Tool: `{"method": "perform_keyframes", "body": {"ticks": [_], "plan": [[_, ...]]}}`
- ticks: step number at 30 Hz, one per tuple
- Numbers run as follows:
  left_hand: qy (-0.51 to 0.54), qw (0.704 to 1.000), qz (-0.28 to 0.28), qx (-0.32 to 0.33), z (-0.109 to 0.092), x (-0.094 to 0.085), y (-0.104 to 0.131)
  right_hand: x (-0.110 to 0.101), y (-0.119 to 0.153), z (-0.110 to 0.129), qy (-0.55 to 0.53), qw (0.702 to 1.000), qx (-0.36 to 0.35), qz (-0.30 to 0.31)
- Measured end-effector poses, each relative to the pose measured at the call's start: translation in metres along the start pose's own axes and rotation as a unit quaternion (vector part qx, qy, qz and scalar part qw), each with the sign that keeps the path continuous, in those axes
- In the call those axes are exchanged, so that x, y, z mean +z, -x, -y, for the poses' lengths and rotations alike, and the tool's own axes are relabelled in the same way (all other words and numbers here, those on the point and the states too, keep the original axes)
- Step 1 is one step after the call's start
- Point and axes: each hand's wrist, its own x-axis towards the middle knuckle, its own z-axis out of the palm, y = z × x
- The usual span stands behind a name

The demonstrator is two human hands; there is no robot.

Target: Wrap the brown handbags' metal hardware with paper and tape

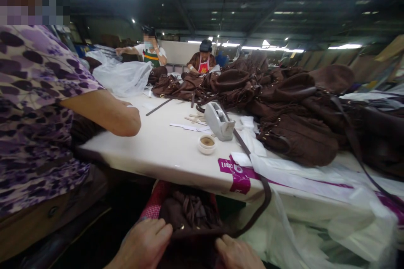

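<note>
A dark brown bag with gathered soft material and small gold-coloured fittings lies in front of my body, below the table's edge. My left hand grips its rim on the left, fingers curled over it. On the right side of the same rim, my right hand is closed, its lower part cut off by the frame. Between the hands the bag's mouth is dark, and its inside cannot be made out. A long brown strap runs from near my right hand up over the table's edge.
On the white table stand a grey tape dispenser and a small round tub. Brown bags are heaped at the right and back. Clear plastic lies far left. A co-worker's arm reaches in; two people sit beyond.
</note>
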Motion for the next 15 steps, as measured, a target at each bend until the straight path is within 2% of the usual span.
{"method": "perform_keyframes", "body": {"ticks": [3, 5, 8, 11, 13, 15], "plan": [[0.061, 0.985, 0.105, -0.120, 0.003, -0.015, -0.009, -0.007, -0.013, 0.006, 0.035, 0.996, 0.014, -0.082], [0.092, 0.972, 0.136, -0.169, 0.008, -0.025, -0.016, -0.010, -0.023, 0.008, 0.047, 0.992, -0.008, -0.119], [0.125, 0.959, 0.148, -0.208, 0.017, -0.036, -0.028, -0.016, -0.035, 0.007, 0.048, 0.983, -0.052, -0.170], [0.187, 0.940, 0.139, -0.250, 0.028, -0.040, -0.039, -0.029, -0.040, -0.004, 0.034, 0.961, -0.079, -0.264], [0.246, 0.921, 0.127, -0.274, 0.035, -0.040, -0.048, -0.039, -0.037, -0.015, -0.034, 0.955, -0.028, -0.294], [0.291, 0.906, 0.120, -0.285, 0.044, -0.039, -0.056, -0.050, -0.028, -0.027, -0.131, 0.953, 0.029, -0.272]]}}
